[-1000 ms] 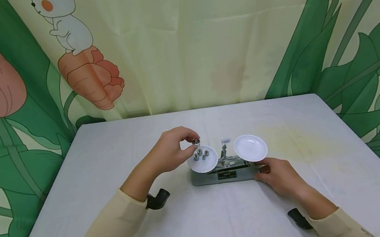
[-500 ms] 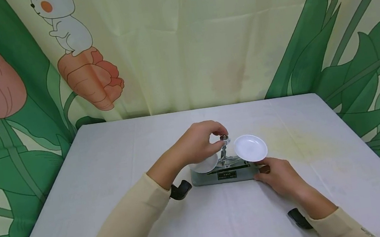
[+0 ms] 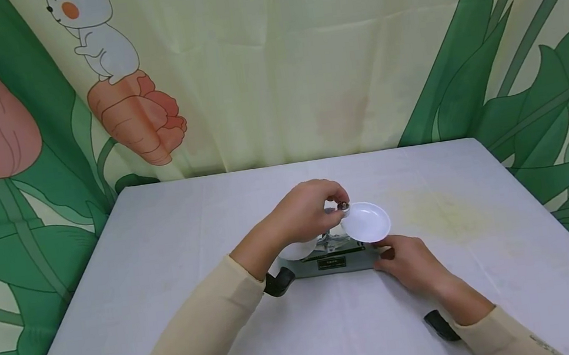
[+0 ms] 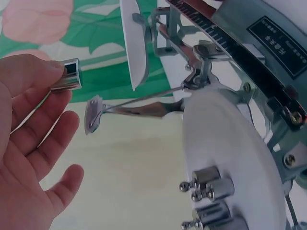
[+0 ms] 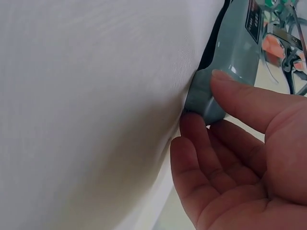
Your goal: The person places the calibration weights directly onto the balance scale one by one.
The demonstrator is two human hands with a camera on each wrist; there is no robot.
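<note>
My left hand pinches a shiny metal weight between thumb and fingers, close to the left rim of the right white pan. In the head view that hand covers much of the left pan. Several knobbed weights stand on the left pan in the left wrist view. The pans belong to a grey-green balance scale with a dark nameplate. At the right end of its base, my right hand grips the corner, thumb on one face and fingers around the end.
A white cloth covers the table, with a yellowish stain to the right. Behind the far edge hangs a curtain printed with leaves, a rabbit and a carrot. The scale's upright pointer stands between the pans.
My left hand has carried the weight from over the left pan rightward, past the pointer, to the right pan's edge. The scale and my right hand have shifted slightly left.
</note>
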